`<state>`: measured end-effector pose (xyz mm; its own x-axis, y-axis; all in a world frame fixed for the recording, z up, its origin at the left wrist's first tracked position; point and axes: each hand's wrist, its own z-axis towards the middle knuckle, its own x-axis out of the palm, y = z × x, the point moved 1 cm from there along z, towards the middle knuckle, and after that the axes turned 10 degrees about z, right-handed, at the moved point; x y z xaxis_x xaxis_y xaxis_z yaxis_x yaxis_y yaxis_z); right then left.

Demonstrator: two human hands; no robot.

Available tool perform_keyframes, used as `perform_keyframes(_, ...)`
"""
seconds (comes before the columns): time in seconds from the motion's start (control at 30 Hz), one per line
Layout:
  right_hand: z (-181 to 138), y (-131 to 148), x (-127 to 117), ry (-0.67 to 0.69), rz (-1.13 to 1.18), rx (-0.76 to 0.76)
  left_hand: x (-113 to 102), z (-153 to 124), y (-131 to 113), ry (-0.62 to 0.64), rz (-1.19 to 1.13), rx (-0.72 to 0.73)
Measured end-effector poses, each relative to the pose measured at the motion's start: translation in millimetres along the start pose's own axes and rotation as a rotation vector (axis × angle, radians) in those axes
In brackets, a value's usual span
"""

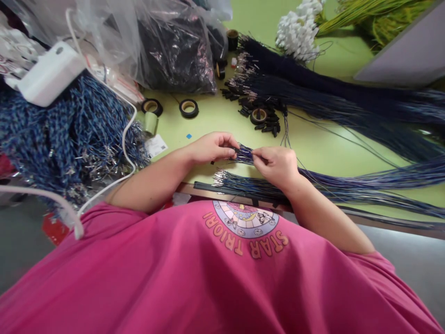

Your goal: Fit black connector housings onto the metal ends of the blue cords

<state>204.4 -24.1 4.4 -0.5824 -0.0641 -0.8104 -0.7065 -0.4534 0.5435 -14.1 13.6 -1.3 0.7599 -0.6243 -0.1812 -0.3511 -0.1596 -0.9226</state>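
Note:
My left hand (212,146) and my right hand (276,164) meet over the near edge of the green table (313,144). Both are closed in a pinch on the end of a small bundle of dark blue wires (243,154) that stretches between them. The left fingers also hold a small black piece at the wire tips; I cannot make out what it is. Just below the hands lies a longer bundle of blue wires with metal terminals (243,182), running off to the right.
Black tape rolls (188,108) and a heap of small black connectors (260,116) lie beyond the hands. A blue twisted-wire pile (69,134) with a white adapter (48,76) fills the left. Plastic bags (174,46), long dark wire bundles (347,106) and white connectors (299,30) sit behind.

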Motion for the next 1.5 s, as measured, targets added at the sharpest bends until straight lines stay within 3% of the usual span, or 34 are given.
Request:
perform_keyframes(0.2,0,-1,4,0.016,-0.068,-0.001,1,0,-3,-0.013,0.047,-0.029)
perform_keyframes(0.4,0,5,17,0.118,-0.067,0.002,10,3,-1,-0.033,0.101,0.034)
perform_keyframes(0.5,3,5,17,0.107,0.026,0.048,12,3,-2,-0.055,0.068,0.018)
perform_keyframes(0.6,7,4,7,0.125,0.150,0.091,9,1,-4,-0.116,0.051,0.015)
perform_keyframes(0.73,19,-11,-17,0.270,0.132,0.099,2,2,-3,-0.203,0.075,0.019)
perform_keyframes(0.8,28,-30,-35,0.152,0.138,0.236,-2,3,-1,-0.261,0.067,0.028)
perform_keyframes(0.87,37,-52,-52,-0.032,-0.020,0.373,-5,6,0,-0.337,-0.028,0.024)
perform_keyframes(0.9,41,-61,-59,-0.045,-0.179,0.431,-7,6,0,-0.365,-0.106,0.002)
perform_keyframes(1.03,45,-73,-67,0.128,-0.492,0.562,-13,6,-1,-0.330,-0.418,-0.071)
perform_keyframes(1.13,35,-43,-57,0.041,-0.514,0.308,-17,4,-4,-0.288,-0.483,-0.047)
perform_keyframes(1.17,30,-28,-50,0.103,-0.449,0.165,-17,4,-5,-0.283,-0.471,-0.044)
perform_keyframes(1.27,14,9,-24,0.536,-0.272,-0.172,-15,1,-9,-0.245,-0.409,-0.035)
perform_keyframes(1.33,6,20,-9,0.640,-0.312,-0.230,-12,-1,-10,-0.185,-0.358,-0.032)
perform_keyframes(1.5,1,16,7,0.623,-0.346,-0.312,-11,-2,-8,-0.153,-0.206,-0.048)
